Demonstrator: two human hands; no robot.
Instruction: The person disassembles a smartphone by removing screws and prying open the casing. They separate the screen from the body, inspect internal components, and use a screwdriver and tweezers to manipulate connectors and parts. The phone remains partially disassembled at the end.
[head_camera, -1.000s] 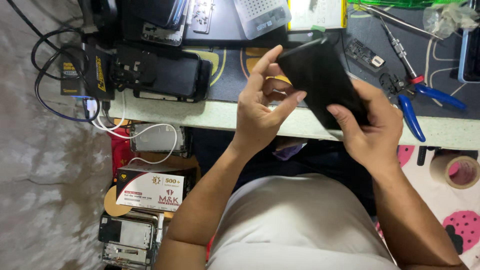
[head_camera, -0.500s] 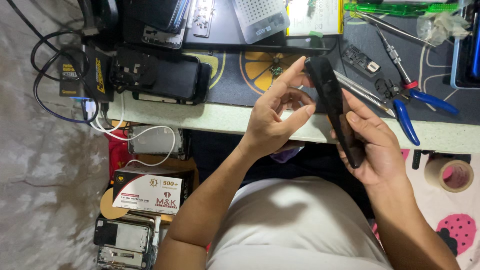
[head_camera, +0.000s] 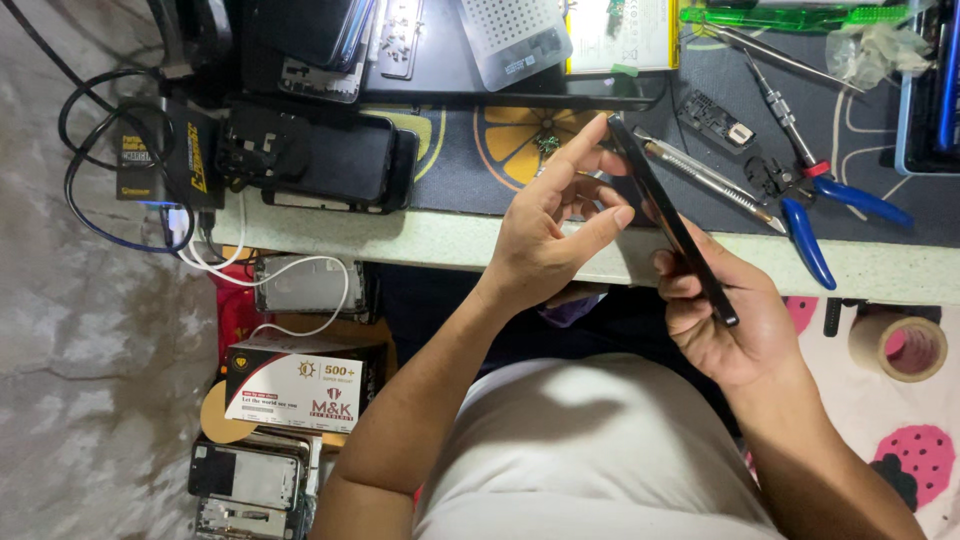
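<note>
Head | both hands (head_camera: 640, 260) clamp black phone (head_camera: 672, 222) edge-on; long axis up-left

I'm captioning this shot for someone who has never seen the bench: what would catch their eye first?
First, the thin black phone held edge-on at centre, gripped from below by the right hand while the left hand pinches its upper end. Next, the blue-handled pliers lying on the dark work mat to the right, and the roll of tape below the bench edge at far right.
</note>
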